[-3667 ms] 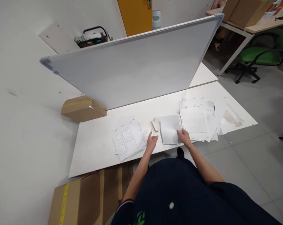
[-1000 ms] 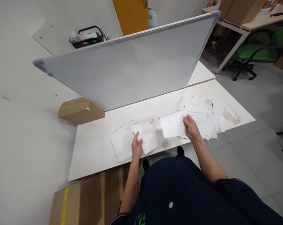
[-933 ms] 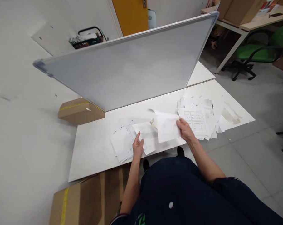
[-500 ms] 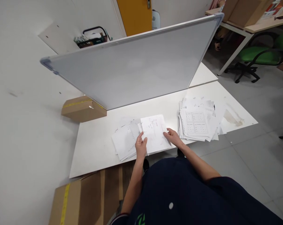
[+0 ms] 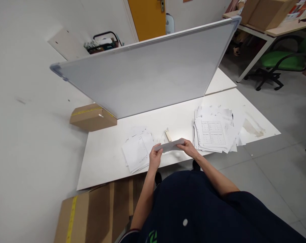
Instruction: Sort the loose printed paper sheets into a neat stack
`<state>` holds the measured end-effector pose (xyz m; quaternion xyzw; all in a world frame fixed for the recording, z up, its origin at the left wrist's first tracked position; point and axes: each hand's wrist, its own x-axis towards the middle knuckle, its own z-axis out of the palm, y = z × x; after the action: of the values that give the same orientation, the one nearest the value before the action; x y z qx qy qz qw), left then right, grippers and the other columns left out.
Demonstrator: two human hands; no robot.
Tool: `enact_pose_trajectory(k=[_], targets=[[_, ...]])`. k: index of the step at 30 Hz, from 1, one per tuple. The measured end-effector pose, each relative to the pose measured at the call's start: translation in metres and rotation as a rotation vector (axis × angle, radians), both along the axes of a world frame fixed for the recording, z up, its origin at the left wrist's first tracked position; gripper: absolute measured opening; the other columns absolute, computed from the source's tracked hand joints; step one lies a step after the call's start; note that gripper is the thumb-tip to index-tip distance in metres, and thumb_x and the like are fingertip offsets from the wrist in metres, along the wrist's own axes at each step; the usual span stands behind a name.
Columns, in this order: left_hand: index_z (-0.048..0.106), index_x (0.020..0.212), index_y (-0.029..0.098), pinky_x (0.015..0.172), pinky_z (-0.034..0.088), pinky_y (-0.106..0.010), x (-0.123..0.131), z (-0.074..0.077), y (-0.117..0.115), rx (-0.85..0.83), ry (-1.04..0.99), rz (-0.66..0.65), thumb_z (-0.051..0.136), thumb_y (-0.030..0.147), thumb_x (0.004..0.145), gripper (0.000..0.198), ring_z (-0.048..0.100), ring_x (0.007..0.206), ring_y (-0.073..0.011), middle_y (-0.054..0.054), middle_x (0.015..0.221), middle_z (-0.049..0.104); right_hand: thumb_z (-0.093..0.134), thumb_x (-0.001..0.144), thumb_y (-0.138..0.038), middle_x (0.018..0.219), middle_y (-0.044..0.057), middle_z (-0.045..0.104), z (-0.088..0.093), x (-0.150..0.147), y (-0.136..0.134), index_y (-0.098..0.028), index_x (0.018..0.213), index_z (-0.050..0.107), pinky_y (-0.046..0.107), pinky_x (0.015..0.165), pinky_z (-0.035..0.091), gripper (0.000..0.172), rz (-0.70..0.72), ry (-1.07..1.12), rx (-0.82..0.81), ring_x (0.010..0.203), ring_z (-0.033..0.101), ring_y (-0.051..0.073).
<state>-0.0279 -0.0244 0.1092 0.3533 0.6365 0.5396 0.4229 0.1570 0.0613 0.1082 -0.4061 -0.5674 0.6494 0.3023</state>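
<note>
Between my two hands a sheet of paper [image 5: 169, 145] is held up, tilted so that it shows as a narrow, slightly bent band. My left hand [image 5: 156, 158] pinches its left end, and my right hand [image 5: 187, 147] grips the right end. Just beyond the sheet a small cream-coloured block [image 5: 168, 135] lies on the white table [image 5: 102, 155]. A loose pile of papers [image 5: 136, 153] is left of my left hand. To the right of my right hand sits a larger, untidy stack of papers [image 5: 211, 130], its top sheet printed with boxed tables.
A whiteboard [image 5: 147, 71] stands along the table's far side. One cardboard box [image 5: 92, 119] sits by the wall at the table's left end; more boxes [image 5: 92, 216] are below the near edge. A green chair [image 5: 279, 60] and another desk [image 5: 281, 31] are at the far right.
The paper has gone from lying nearly flat towards me to tilted almost edge-on, still in both hands. The cream block behind it has come into view. Both paper piles look unchanged.
</note>
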Motion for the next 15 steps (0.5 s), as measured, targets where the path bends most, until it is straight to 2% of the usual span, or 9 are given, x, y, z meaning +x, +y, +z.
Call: enact_pose_trajectory(k=[3, 6, 9, 12, 15], targets=[[0.061, 0.087, 0.014, 0.076, 0.043, -0.031, 0.003, 0.0, 0.0, 0.006, 0.098, 0.0, 0.055, 0.04, 0.074, 0.03, 0.058, 0.08, -0.0174, -0.006, 0.081, 0.063, 0.057, 0.07, -0.035, 0.068, -0.002, 0.052, -0.005, -0.001, 0.0, -0.018, 0.078, 0.055, 0.026, 0.063, 0.04, 0.019, -0.006, -0.018, 0.063, 0.066, 0.05, 0.013], [0.059, 0.09, 0.017, 0.077, 0.042, -0.03, 0.005, -0.002, 0.0, 0.036, 0.151, -0.033, 0.051, 0.037, 0.077, 0.025, 0.056, 0.083, -0.0165, -0.005, 0.085, 0.062, 0.056, 0.072, -0.035, 0.073, -0.001, 0.052, -0.012, -0.001, 0.001, -0.018, 0.08, 0.055, 0.026, 0.066, 0.04, 0.019, 0.001, -0.016, 0.105, 0.07, 0.05, 0.014], [0.058, 0.095, 0.018, 0.079, 0.04, -0.028, 0.004, -0.01, 0.0, 0.039, 0.147, -0.068, 0.051, 0.034, 0.077, 0.025, 0.055, 0.087, -0.0162, -0.005, 0.091, 0.061, 0.057, 0.071, -0.034, 0.08, 0.001, 0.055, -0.025, 0.0, 0.002, -0.017, 0.082, 0.057, 0.029, 0.071, 0.04, 0.02, 0.023, -0.023, 0.139, 0.077, 0.052, 0.015], [0.058, 0.094, 0.018, 0.079, 0.04, -0.028, 0.003, -0.021, 0.002, 0.015, 0.13, -0.097, 0.052, 0.033, 0.076, 0.024, 0.055, 0.09, -0.0168, -0.006, 0.094, 0.061, 0.059, 0.068, -0.032, 0.081, 0.002, 0.057, -0.04, -0.001, 0.003, -0.017, 0.085, 0.058, 0.029, 0.073, 0.04, 0.022, 0.028, -0.024, 0.113, 0.078, 0.053, 0.016], [0.058, 0.094, 0.017, 0.079, 0.04, -0.029, 0.003, -0.026, 0.003, -0.007, 0.121, -0.113, 0.052, 0.033, 0.076, 0.024, 0.055, 0.09, -0.0172, -0.006, 0.093, 0.061, 0.059, 0.067, -0.032, 0.077, 0.001, 0.057, -0.049, -0.003, 0.004, -0.017, 0.082, 0.057, 0.029, 0.073, 0.04, 0.022, 0.018, -0.04, 0.082, 0.076, 0.053, 0.016]])
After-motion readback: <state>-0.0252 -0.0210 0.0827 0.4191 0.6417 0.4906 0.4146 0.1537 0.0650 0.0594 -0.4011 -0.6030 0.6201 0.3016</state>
